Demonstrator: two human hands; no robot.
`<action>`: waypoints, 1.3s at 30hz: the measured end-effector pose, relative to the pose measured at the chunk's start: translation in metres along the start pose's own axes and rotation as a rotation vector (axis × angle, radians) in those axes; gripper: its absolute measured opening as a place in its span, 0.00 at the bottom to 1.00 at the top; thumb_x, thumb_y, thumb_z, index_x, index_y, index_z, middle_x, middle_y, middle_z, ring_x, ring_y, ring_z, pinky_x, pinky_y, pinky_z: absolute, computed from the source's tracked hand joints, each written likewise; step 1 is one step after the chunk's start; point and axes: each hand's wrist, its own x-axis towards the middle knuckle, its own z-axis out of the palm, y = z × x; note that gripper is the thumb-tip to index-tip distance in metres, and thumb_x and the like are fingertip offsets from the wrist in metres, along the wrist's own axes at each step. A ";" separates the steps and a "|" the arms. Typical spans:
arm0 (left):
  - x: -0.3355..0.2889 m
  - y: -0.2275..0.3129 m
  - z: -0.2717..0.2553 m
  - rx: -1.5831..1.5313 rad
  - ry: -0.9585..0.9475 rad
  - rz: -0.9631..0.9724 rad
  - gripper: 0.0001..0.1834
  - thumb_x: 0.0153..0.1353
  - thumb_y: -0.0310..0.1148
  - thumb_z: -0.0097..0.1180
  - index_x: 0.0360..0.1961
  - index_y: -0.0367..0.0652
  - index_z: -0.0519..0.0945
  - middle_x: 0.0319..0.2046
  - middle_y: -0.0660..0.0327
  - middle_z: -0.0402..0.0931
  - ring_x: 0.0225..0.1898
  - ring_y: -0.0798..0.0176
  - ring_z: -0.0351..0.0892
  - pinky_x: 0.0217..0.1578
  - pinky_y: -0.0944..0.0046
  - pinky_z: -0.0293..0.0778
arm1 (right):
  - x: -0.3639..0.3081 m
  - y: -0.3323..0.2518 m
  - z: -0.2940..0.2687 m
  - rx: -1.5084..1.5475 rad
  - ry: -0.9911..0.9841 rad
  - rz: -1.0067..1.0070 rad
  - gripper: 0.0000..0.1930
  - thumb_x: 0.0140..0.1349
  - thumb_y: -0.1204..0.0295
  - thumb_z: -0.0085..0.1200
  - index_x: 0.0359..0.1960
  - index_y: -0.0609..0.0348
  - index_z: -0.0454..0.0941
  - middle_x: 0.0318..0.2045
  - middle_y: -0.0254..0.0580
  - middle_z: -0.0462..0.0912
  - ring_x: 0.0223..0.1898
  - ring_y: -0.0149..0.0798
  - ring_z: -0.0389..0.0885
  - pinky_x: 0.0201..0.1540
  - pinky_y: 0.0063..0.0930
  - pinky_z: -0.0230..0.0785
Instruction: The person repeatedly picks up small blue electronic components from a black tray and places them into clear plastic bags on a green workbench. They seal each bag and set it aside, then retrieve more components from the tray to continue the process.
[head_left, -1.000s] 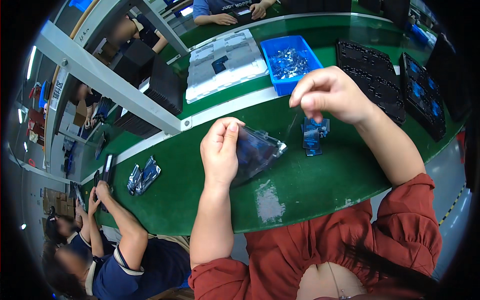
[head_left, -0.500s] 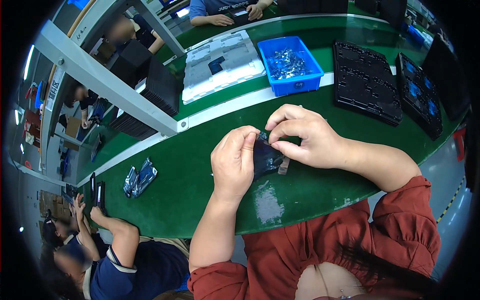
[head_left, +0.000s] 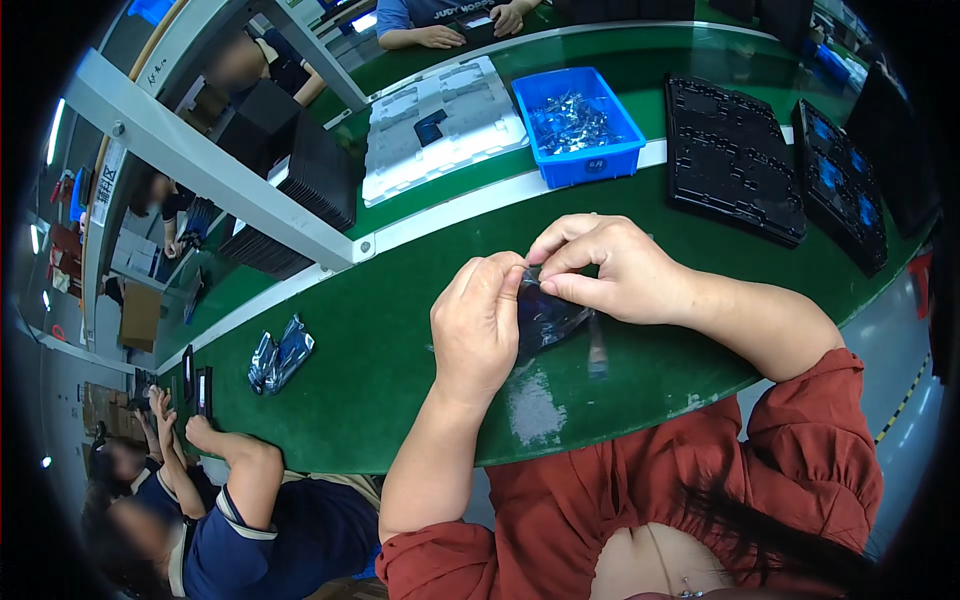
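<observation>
Over the green table, my left hand (head_left: 478, 320) grips a dark, glossy, film-like piece (head_left: 547, 320) between thumb and bent fingers. Thumb and forefinger of my right hand (head_left: 620, 268) are pinched together at the upper edge of that piece, right against my left fingertips. What the right fingertips hold is too small to make out. Below my right hand a narrow, see-through strip (head_left: 597, 350) hangs down. My hands cover much of the dark piece, so its full shape is hidden.
Ahead stands a blue bin (head_left: 585, 130) of small shiny parts, beside a white foam tray (head_left: 445, 125). Black trays (head_left: 735, 160) lie to the right. Crumpled silvery bags (head_left: 280, 355) rest on the green table (head_left: 370, 400) at left. A metal post (head_left: 220, 165) rises there; co-workers sit nearby.
My left hand has shifted slightly right, and its fingertips now meet the right hand's. The strip, earlier beside the dark piece's lower edge, now hangs farther right and lower.
</observation>
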 end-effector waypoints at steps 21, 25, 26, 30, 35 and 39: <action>0.041 -0.108 -0.049 0.495 -0.034 -0.519 0.14 0.58 0.31 0.44 0.36 0.37 0.81 0.33 0.45 0.79 0.39 0.43 0.78 0.43 0.53 0.71 | -0.005 0.058 -0.069 -0.038 -0.027 0.573 0.11 0.61 0.67 0.53 0.31 0.63 0.80 0.22 0.36 0.78 0.23 0.29 0.73 0.27 0.26 0.69; 0.028 -0.145 -0.048 0.592 -0.051 -0.453 0.17 0.60 0.33 0.45 0.46 0.37 0.78 0.45 0.45 0.76 0.49 0.45 0.74 0.52 0.53 0.68 | -0.007 0.060 -0.052 -0.547 -0.003 0.279 0.11 0.56 0.67 0.54 0.32 0.64 0.81 0.31 0.50 0.81 0.36 0.50 0.78 0.43 0.39 0.70; 0.027 -0.147 -0.052 0.587 -0.025 -0.458 0.18 0.62 0.34 0.46 0.49 0.37 0.76 0.49 0.47 0.74 0.52 0.46 0.72 0.54 0.54 0.66 | -0.008 0.056 -0.048 -0.630 0.040 0.224 0.11 0.55 0.67 0.55 0.32 0.64 0.81 0.31 0.49 0.80 0.37 0.50 0.78 0.44 0.39 0.69; 0.028 -0.145 -0.094 0.592 0.051 -0.446 0.16 0.56 0.30 0.50 0.46 0.39 0.78 0.49 0.49 0.74 0.52 0.48 0.72 0.54 0.55 0.67 | -0.016 0.045 -0.039 -0.668 0.057 0.129 0.10 0.52 0.70 0.58 0.32 0.65 0.79 0.34 0.47 0.77 0.41 0.49 0.76 0.49 0.40 0.67; -0.006 -0.210 -0.218 1.097 -0.064 -0.684 0.28 0.49 0.36 0.56 0.54 0.41 0.74 0.56 0.51 0.70 0.58 0.50 0.68 0.58 0.57 0.64 | -0.013 0.043 -0.029 -0.628 -0.045 -0.004 0.09 0.50 0.73 0.59 0.32 0.66 0.79 0.36 0.46 0.76 0.42 0.48 0.75 0.52 0.40 0.66; -0.071 -0.253 -0.299 0.643 -0.074 -1.154 0.50 0.47 0.61 0.60 0.64 0.40 0.61 0.60 0.46 0.65 0.62 0.48 0.63 0.60 0.53 0.61 | -0.009 0.039 -0.026 -0.600 -0.106 -0.090 0.10 0.49 0.73 0.59 0.33 0.65 0.79 0.38 0.46 0.76 0.43 0.47 0.75 0.51 0.39 0.66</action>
